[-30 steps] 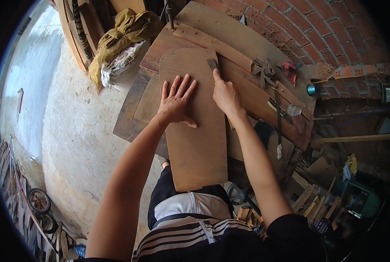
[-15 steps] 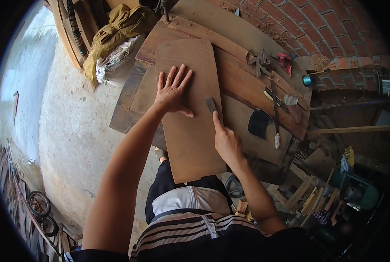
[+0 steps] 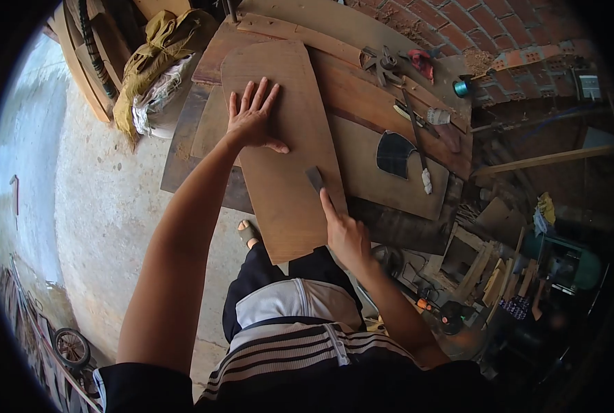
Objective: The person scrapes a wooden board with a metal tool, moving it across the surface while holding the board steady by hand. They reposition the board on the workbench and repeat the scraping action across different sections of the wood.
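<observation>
While a yellow-brown sack (image 3: 157,58) is lying at far left, the left hand (image 3: 252,120) is resting palm-down on the wooden board (image 3: 289,186), fingers spread, gripping nothing. Board is lying mid-frame across stacked boards (image 3: 389,193), near end jutting out past them. Right of that, well apart from the left, the right hand (image 3: 348,237) is gripping a flat-bladed tool (image 3: 314,179) over the board, index finger extending along it; can't tell whether the blade edge is touching. Step in hand is looking like a surface pass with the blade; next move is probably calling for steady left-palm pressure, controlled blade angle. Further right, a dark patch (image 3: 393,155) is lying flat; a teal spool (image 3: 461,89) is sitting beyond.
</observation>
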`<control>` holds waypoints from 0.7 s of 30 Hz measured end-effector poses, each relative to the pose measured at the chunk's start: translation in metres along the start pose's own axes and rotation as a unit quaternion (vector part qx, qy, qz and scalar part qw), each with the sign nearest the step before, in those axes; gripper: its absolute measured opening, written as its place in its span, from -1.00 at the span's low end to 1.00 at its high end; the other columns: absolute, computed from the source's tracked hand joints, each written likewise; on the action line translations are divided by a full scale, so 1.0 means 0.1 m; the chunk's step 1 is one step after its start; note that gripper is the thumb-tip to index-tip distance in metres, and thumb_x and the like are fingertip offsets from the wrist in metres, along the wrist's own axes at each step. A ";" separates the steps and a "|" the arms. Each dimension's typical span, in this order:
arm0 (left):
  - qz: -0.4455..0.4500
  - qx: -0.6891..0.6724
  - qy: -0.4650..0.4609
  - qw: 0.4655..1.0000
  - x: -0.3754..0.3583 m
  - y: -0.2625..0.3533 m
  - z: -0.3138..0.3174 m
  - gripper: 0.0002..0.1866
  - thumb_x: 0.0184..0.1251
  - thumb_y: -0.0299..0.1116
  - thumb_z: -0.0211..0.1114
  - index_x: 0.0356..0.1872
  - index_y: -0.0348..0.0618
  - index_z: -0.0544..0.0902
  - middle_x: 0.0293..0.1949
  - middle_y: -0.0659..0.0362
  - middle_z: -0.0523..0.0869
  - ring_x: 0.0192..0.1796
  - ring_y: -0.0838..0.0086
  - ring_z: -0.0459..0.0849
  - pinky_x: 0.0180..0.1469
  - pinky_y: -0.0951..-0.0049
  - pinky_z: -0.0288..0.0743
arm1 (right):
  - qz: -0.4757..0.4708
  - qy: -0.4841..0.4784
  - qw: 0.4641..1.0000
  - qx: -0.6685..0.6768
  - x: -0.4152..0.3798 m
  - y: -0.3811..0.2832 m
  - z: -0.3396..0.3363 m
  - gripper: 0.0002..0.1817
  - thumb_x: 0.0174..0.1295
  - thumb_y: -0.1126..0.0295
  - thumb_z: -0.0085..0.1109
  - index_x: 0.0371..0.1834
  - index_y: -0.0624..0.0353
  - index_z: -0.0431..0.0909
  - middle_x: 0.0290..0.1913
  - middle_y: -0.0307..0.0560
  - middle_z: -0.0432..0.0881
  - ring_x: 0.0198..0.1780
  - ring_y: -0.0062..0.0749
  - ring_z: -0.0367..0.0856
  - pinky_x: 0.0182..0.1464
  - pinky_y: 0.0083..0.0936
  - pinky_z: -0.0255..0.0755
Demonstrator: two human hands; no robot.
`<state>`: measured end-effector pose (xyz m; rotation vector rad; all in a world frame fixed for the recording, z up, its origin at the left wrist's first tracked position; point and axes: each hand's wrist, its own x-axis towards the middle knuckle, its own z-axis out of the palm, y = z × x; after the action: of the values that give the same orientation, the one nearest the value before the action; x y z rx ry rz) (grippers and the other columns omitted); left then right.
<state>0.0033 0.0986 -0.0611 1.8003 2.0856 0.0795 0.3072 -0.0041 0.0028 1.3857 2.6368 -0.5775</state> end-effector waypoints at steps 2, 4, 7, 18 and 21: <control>0.007 -0.001 0.004 1.000 0.01 -0.02 0.03 0.71 -0.71 0.41 0.68 0.68 0.27 -0.16 0.70 0.18 -0.21 0.70 0.11 -0.34 0.61 -0.24 -0.47 | 0.015 -0.006 1.000 -0.003 -0.32 -0.05 0.01 -0.13 0.18 0.53 0.17 0.63 -0.08 0.15 -0.37 0.14 0.70 -0.46 0.09 0.74 -0.42 -0.12 0.65; 0.016 -0.001 0.018 1.000 -0.02 0.00 -0.01 0.70 -0.70 0.40 0.68 0.68 0.26 -0.15 0.70 0.15 -0.21 0.70 0.11 -0.33 0.59 -0.30 -0.45 | 0.066 -0.063 0.996 -0.002 -0.46 -0.13 -0.05 -0.25 0.33 0.50 0.13 0.62 -0.05 0.17 -0.27 0.23 0.71 -0.36 0.16 0.73 -0.34 -0.07 0.61; 0.021 0.036 0.042 0.998 -0.16 0.07 0.07 0.70 -0.67 0.40 0.68 0.67 0.12 -0.13 0.69 0.01 -0.22 0.70 0.02 -0.30 0.57 -0.37 -0.42 | 0.049 0.040 0.995 0.077 -0.51 -0.04 0.05 -0.32 0.41 0.45 0.10 0.61 -0.05 0.18 -0.17 0.24 0.73 -0.31 0.17 0.74 -0.31 -0.07 0.61; 0.014 0.050 -0.080 0.995 -0.36 0.12 0.10 0.73 -0.58 0.34 0.72 0.65 -0.14 -0.22 0.66 -0.17 -0.34 0.67 -0.18 -0.37 0.50 -0.50 -0.24 | 0.057 0.042 0.997 0.004 0.10 -0.03 0.01 -0.28 0.25 0.53 0.10 0.55 0.08 0.25 -0.32 0.27 0.72 -0.33 0.16 0.77 -0.30 -0.05 0.68; -0.005 0.062 -0.096 0.993 -0.33 0.22 0.07 0.74 -0.59 0.30 0.75 0.64 -0.23 -0.21 0.64 -0.26 -0.33 0.65 -0.28 -0.32 0.44 -0.56 -0.12 | 0.057 0.068 0.996 -0.003 0.81 -0.07 -0.06 -0.34 0.26 0.52 0.06 0.50 0.11 0.31 -0.40 0.28 0.72 -0.29 0.18 0.78 -0.27 -0.03 0.69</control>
<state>0.0302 0.0692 -0.0528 1.7904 2.0008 -0.2218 0.2550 0.0568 -0.0111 1.6142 2.6365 -0.4780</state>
